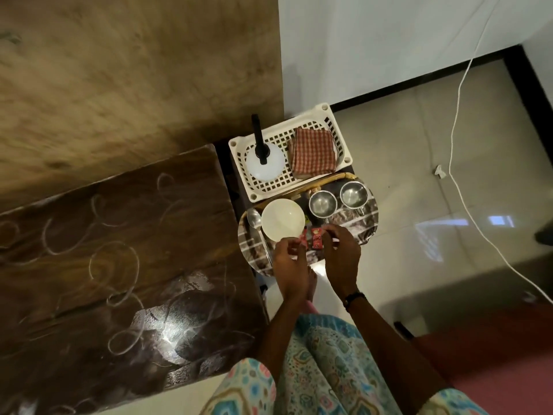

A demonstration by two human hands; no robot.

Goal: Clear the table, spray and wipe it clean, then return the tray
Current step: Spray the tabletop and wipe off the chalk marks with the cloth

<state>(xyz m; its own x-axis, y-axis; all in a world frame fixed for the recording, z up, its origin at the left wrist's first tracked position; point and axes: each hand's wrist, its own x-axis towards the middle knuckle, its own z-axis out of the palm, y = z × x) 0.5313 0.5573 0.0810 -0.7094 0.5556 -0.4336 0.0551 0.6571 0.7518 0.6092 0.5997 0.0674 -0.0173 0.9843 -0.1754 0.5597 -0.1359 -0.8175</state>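
While the dark wooden table (119, 265) sits to the left, marked with pale ring stains, both hands hover over the tray (366, 226) just beside its right edge. The left hand (288, 265) and the right hand (341, 253) each pinch small red sachets (316, 239) at the tray's near side. On the tray lie a white bowl (282, 220), a spoon (254, 220) to its left, and two steel cups (323, 203) to its right. Farther off, a white plastic basket (326, 115) holds a spray bottle (264, 161) and a folded checked cloth (314, 154).
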